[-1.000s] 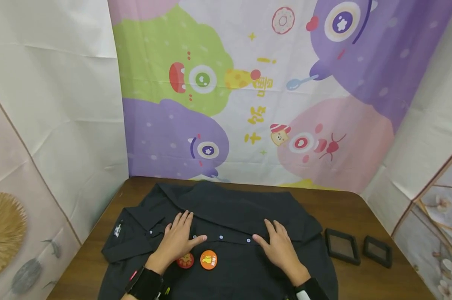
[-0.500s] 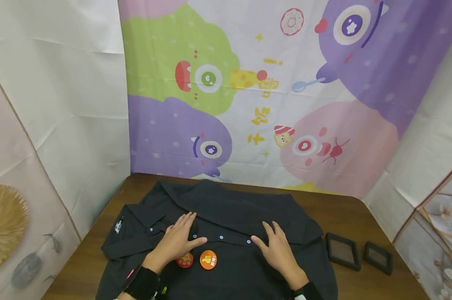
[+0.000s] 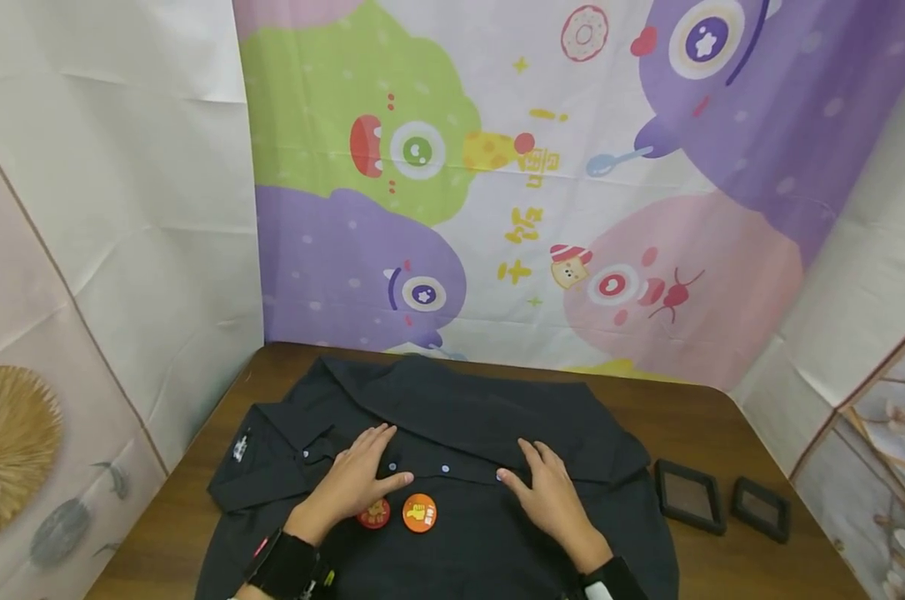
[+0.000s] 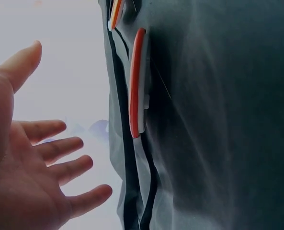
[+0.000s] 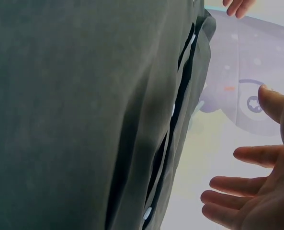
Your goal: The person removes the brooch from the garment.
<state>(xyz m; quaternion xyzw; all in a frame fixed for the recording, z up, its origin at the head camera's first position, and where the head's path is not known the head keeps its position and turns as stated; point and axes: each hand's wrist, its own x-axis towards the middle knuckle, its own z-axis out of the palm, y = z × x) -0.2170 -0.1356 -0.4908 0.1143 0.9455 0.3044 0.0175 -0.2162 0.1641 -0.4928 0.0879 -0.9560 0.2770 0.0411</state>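
Observation:
A dark button-front shirt [image 3: 490, 550] lies spread with its collar end [image 3: 490, 417] away from me, its left-side sleeve [image 3: 261, 483] folded inward. Over its left part hovers my left hand [image 3: 351, 479], fingers spread. My right hand [image 3: 553, 500] is held the same way on the other side, thumb by a white button [image 3: 500, 477]. Both wrist views show a gap between the palms and the cloth; neither hand holds anything. Two round badges, one red [image 3: 374, 514] and one orange [image 3: 419, 512], sit on the shirt near my left thumb. The red badge's edge [image 4: 137, 84] faces my left palm.
Two small black square frames [image 3: 690, 497] [image 3: 760, 509] lie on the brown wooden table [image 3: 670, 408], right of the shirt. A cartoon-printed cloth [image 3: 527, 183] hangs behind the far edge. White sheets [image 3: 145, 208] hang at the sides.
The head view has shifted slightly, moving the scene a little in the frame. Both hands stay spread over the shirt, the right one a touch further left. Badges and frames lie where they were.

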